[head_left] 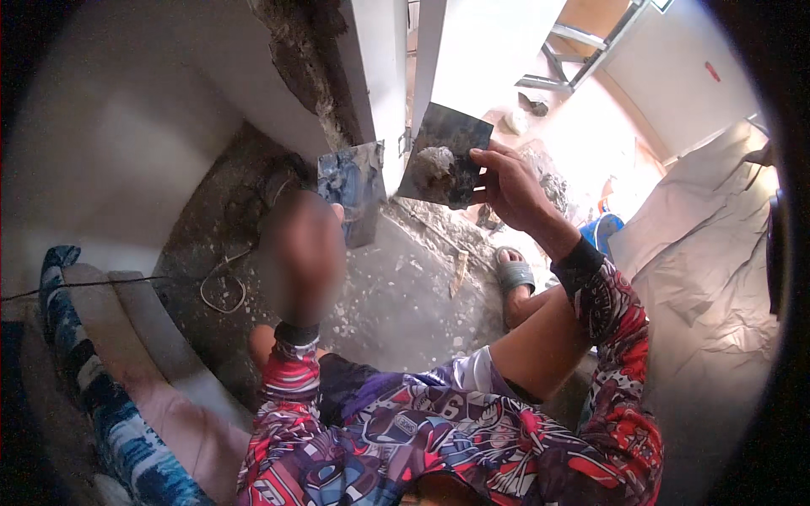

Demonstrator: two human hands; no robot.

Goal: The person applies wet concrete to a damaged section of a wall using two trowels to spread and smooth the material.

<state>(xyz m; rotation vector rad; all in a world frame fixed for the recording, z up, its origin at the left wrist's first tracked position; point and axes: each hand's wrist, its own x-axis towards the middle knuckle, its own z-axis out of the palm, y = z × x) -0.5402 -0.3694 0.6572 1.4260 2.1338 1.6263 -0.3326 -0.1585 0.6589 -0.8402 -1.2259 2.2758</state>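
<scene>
My right hand grips a dark square plate by its right edge, thumb on top. A greyish-white lump of putty sits on the plate. My left hand is largely smeared by blur, but a fingertip shows at the edge of a flat rectangular blade, which it holds. Wet grey putty coats that blade. The two tools are held apart, the blade lower and to the left of the plate, in front of a white door frame.
Rough broken plaster runs down the wall beside the frame. A thin pale cable loops on the spattered floor. A crumpled sheet and a blue container lie right. A patterned roll-edged cushion stands left.
</scene>
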